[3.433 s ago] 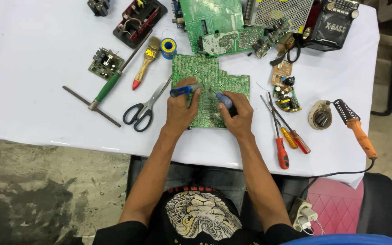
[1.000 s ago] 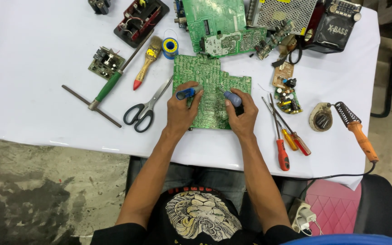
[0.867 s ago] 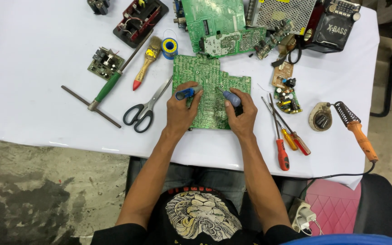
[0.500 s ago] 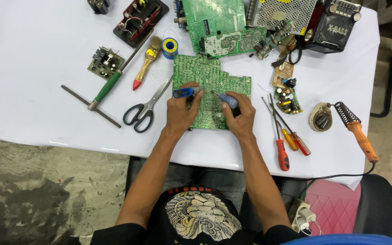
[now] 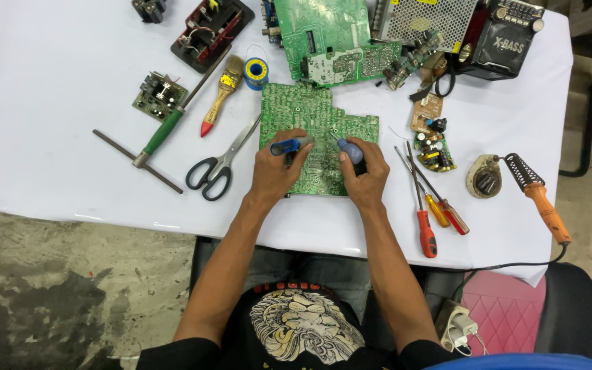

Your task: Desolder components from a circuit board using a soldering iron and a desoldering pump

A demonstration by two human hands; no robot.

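Note:
A green circuit board (image 5: 310, 113) lies solder side up on the white table (image 5: 63, 96) in front of me. My left hand (image 5: 275, 171) rests on the board and grips a blue-handled tool (image 5: 289, 145) lying sideways. My right hand (image 5: 363, 175) grips a blue-handled soldering iron (image 5: 349, 149) with its tip pointing up-left onto the board. The two tool tips are close together near the board's middle.
Black-handled scissors (image 5: 215, 168), a brush (image 5: 219, 92), a solder spool (image 5: 255, 70) and a green-handled T-wrench (image 5: 159, 133) lie left. Three screwdrivers (image 5: 432, 209), an orange soldering iron on a stand (image 5: 539, 199) and small boards (image 5: 432, 140) lie right. More boards and a radio (image 5: 508, 38) sit at the back.
Both hands stay on the board with only small shifts. The right hand's tool tip has tilted a little toward the left hand's tool.

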